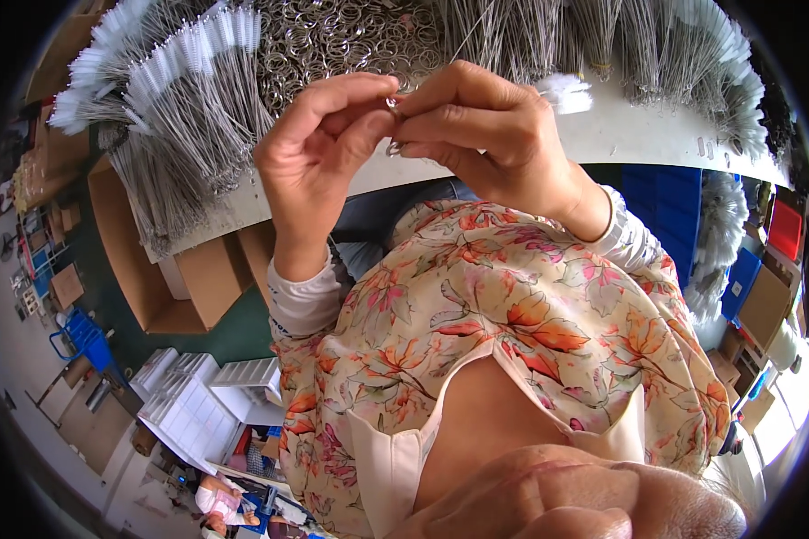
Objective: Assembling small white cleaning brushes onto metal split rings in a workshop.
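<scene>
Two hands of mine meet at the table's (pixel 643 135) near side. My right hand (pixel 485 130) pinches a small ring (pixel 394 148) that pokes out at its fingertips; my left hand (pixel 315 148) curls in opposite, thumb and forefinger closing around a shiny bit, though I can't tell if they grip it. My fingers hide whether anything is threaded on the ring. Just right of my right hand shows a white brush head (pixel 564 93). Left, a bundle of brushes (pixel 193 99) leans across the table; far off, loose rings (pixel 333 40) lie heaped. I'd judge this piece partway handled and plenty of rings left; which brushes are finished, I can't tell.
</scene>
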